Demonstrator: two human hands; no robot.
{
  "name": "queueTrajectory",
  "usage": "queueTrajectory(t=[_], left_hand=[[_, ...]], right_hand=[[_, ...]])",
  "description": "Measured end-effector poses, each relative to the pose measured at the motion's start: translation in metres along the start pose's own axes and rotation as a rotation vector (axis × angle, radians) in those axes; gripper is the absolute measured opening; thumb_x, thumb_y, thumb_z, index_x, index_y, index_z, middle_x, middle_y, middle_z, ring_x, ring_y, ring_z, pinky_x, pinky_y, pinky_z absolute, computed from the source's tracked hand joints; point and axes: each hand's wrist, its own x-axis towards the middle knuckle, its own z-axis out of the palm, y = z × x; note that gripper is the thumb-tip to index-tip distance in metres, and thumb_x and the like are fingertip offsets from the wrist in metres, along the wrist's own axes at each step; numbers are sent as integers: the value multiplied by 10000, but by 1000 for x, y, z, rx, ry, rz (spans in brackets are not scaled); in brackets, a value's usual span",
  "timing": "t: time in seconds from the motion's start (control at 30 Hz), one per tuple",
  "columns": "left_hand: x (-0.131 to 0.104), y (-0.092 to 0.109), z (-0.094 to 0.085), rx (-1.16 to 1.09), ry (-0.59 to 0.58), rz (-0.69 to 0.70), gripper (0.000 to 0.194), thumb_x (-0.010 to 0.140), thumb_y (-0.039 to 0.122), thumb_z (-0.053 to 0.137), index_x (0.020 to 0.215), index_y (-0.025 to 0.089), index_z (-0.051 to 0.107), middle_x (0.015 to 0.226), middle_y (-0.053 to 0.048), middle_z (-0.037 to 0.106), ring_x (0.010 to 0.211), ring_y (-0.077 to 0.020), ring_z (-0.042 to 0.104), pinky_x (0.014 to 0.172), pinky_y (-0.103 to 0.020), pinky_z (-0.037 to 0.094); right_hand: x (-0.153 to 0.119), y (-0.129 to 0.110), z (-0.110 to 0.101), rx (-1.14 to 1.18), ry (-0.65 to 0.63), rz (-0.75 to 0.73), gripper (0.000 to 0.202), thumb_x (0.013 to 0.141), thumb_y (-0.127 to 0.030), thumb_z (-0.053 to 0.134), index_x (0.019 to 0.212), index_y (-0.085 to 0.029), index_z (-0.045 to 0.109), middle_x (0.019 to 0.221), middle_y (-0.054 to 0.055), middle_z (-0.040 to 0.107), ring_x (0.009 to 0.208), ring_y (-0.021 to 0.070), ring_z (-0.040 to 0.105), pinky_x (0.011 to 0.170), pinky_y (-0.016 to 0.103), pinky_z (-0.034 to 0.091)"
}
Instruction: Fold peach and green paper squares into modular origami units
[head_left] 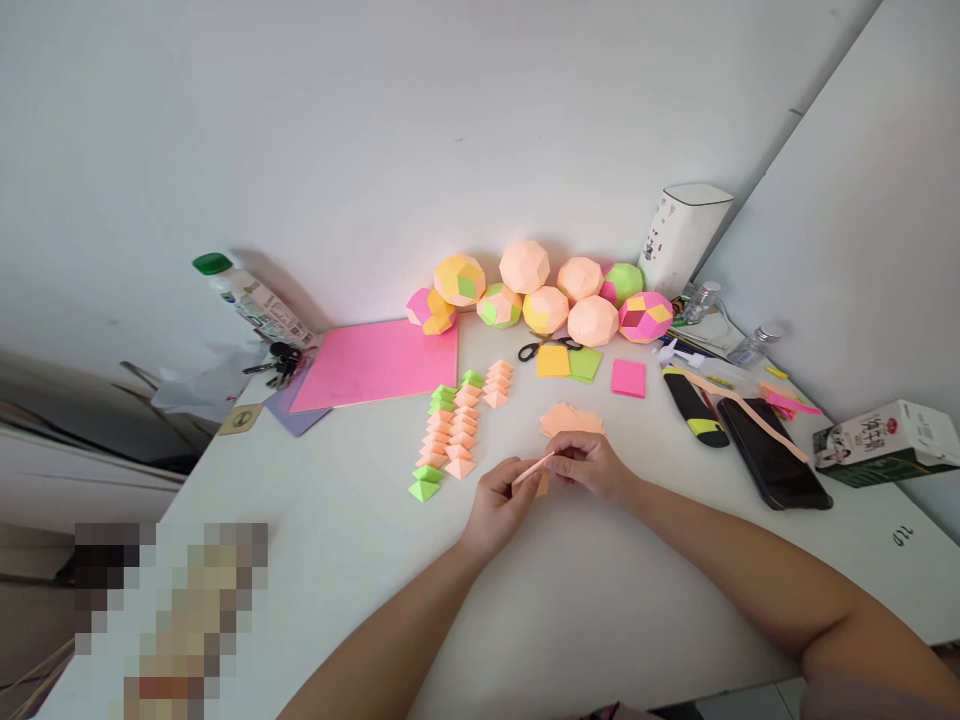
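Observation:
Between my two hands is a small peach piece of paper (534, 468), seen nearly edge-on. My left hand (501, 505) pinches its near left end. The fingers of my right hand (589, 464) close on its upper right end. Another bit of peach paper (543, 487) shows just below the fingers, partly hidden. Right behind my right hand lies a loose pile of peach paper squares (571, 420). To the left of my hands, folded peach paper units (460, 467) and green ones (424, 489) stand in overlapping rows.
Several faceted paper balls (525, 268) are heaped by the wall. Nearer are scissors (551, 346), a yellow pad (553, 361), a green pad (586, 364) and a pink pad (628, 378). On the right lie a cutter (695, 408), a phone (772, 455) and a milk carton (885, 440); a pink sheet (379, 362) lies left.

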Motion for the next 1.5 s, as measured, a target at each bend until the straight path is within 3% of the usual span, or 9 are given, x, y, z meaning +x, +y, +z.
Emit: queueTrajectory(t=[0.53, 0.77, 0.93, 1.07, 1.17, 1.33, 1.5], left_hand=[[0, -1, 0, -61, -10, -14, 264, 848, 359, 514, 951, 195, 694, 646, 17, 436, 604, -111, 413, 576, -233, 342], [-1, -2, -1, -96, -17, -51, 242, 844, 357, 523, 919, 196, 688, 640, 23, 424, 581, -97, 388, 542, -223, 318], [0, -1, -2, -117, 2, -95, 238, 834, 369, 533, 853, 181, 677, 639, 19, 471, 568, -97, 398, 524, -220, 319], [0, 1, -1, -143, -8, -107, 246, 827, 383, 541, 864, 180, 674, 645, 13, 498, 573, -101, 417, 521, -219, 329], [0, 3, 0, -146, -19, -109, 252, 825, 390, 544, 884, 181, 672, 668, 4, 524, 590, -108, 441, 528, -221, 343], [0, 4, 1, -181, 15, -112, 253, 816, 405, 559, 863, 173, 651, 708, -12, 562, 629, -120, 494, 537, -222, 373], [1, 3, 2, -234, 23, -112, 264, 795, 423, 583, 851, 172, 642, 711, -20, 594, 637, -134, 539, 527, -230, 399]], right_hand=[[1, -2, -2, 58, -6, -11, 132, 738, -260, 681, 683, -148, 638, 538, -29, 524, 483, 85, 463, 454, 221, 364], [1, 1, -4, 61, -30, -27, 196, 813, -309, 602, 701, -153, 643, 540, -23, 511, 495, 95, 469, 483, 237, 376], [1, 5, -5, 105, 8, -15, 235, 859, -369, 533, 761, -171, 614, 587, -18, 549, 488, 97, 500, 460, 225, 380], [-1, 3, -2, 15, -48, -43, 199, 826, -369, 588, 828, -171, 613, 642, -14, 557, 513, 95, 504, 476, 227, 397], [-3, -2, 1, -64, -63, -38, 196, 795, -350, 626, 797, -154, 631, 621, -12, 544, 512, 95, 486, 471, 228, 389], [-4, -3, 2, -58, 29, 0, 201, 804, -359, 602, 747, -168, 572, 593, -25, 525, 499, 98, 495, 474, 233, 410], [-5, 2, 1, -128, -7, -10, 186, 798, -355, 613, 796, -174, 570, 631, -17, 549, 517, 105, 536, 483, 230, 436]])
